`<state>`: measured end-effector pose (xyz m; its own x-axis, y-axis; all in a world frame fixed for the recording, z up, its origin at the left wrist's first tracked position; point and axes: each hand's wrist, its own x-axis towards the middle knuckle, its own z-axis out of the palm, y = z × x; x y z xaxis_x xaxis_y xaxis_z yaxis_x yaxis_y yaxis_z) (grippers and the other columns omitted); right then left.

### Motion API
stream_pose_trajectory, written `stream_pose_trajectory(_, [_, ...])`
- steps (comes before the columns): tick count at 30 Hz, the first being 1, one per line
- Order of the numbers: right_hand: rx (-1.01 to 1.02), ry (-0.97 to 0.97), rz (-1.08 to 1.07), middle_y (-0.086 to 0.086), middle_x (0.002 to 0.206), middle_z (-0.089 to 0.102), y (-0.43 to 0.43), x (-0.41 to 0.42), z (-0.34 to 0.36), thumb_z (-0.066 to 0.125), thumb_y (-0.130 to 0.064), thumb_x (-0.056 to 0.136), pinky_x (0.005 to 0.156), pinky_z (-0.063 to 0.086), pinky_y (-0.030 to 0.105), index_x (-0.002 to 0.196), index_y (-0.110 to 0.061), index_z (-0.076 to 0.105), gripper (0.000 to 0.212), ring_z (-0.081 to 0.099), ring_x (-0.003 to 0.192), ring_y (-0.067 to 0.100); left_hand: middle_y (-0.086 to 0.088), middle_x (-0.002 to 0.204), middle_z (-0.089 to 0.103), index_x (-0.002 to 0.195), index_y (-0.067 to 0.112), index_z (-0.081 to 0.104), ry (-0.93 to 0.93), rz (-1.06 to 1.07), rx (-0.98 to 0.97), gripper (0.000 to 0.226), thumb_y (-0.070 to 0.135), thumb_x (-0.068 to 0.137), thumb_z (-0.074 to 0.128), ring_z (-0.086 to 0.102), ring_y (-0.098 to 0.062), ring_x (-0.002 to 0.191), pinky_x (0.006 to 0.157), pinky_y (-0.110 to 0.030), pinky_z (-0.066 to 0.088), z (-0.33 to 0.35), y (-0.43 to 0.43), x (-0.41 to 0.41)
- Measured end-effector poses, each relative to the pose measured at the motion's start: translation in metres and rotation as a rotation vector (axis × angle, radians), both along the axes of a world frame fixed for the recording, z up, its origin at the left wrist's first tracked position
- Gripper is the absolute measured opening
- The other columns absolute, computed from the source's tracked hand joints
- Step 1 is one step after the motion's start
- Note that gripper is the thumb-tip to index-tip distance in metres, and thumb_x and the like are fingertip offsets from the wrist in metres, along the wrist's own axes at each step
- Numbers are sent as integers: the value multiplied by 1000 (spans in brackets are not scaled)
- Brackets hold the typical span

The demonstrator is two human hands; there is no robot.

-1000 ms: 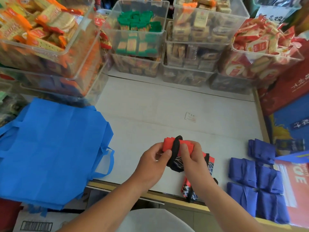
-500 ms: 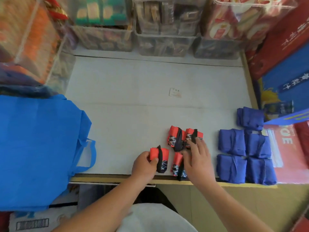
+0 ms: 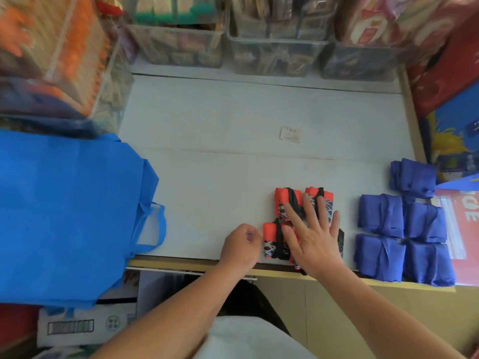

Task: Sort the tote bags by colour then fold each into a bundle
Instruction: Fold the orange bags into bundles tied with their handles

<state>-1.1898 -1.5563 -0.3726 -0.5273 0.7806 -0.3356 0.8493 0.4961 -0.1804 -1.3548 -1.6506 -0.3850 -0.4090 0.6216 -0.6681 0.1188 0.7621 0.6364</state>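
Note:
Several red-and-black tote bundles [image 3: 287, 200] lie grouped near the front edge of the white table [image 3: 233, 130]. My right hand [image 3: 315, 235] rests flat on the group, fingers spread, holding nothing. My left hand [image 3: 241, 246] is curled in a loose fist just left of the nearest red bundle [image 3: 270, 239], touching its side. Several dark blue bundles [image 3: 381, 218] sit in rows to the right. A stack of unfolded bright blue tote bags [image 3: 70, 213] lies at the left, with a handle loop hanging over the table.
Clear bins of packaged snacks [image 3: 277, 55] line the back of the table and the left side. Red and blue cartons [image 3: 456, 94] stand along the right edge. A small paper label [image 3: 290, 134] lies mid-table. A cardboard box [image 3: 85, 325] sits below left.
I set the red bundle that I was holding down beside the others. My left hand let go of it and curled beside it; my right hand flattened over the group. The view tilted down.

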Motion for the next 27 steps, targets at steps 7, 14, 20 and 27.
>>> stream_pose_trajectory(7, [-290, 191, 127, -5, 164, 35, -32, -138, 34, 18, -67, 102, 125, 15, 39, 151, -33, 46, 66, 22, 154, 19, 8, 107, 68, 113, 22, 68, 220, 213, 90, 19, 34, 103, 57, 63, -9, 99, 79, -18, 41, 29, -61, -141])
stream_pose_trajectory(14, [-506, 200, 257, -5, 142, 59, -98, -287, 23, 45, -49, 104, 107, 42, 32, 137, -27, 61, 43, 55, 131, 17, -19, 131, 60, 111, 12, 71, 603, 265, -146, 64, 67, 79, 64, 54, -37, 126, 106, -43, 42, 20, -185, -274])
stream_pose_trajectory(20, [-527, 96, -76, 1, 94, 71, -140, -347, -8, 60, -62, 89, 81, 56, 39, 91, -23, 62, 39, 70, 89, 26, -18, 169, 11, 150, 25, 46, 611, 272, -364, 85, 72, 82, 65, 13, -39, 155, 121, -60, 22, 0, -268, -325])
stream_pose_trajectory(27, [-780, 208, -422, 4, 96, 71, -174, -347, -33, 81, -31, 79, 76, 58, 40, 107, -16, 64, 36, 64, 78, 23, -8, 161, 29, 150, 27, 44, 571, 132, -279, 82, 78, 87, 51, 27, -33, 145, 111, -48, 42, 4, -277, -321])
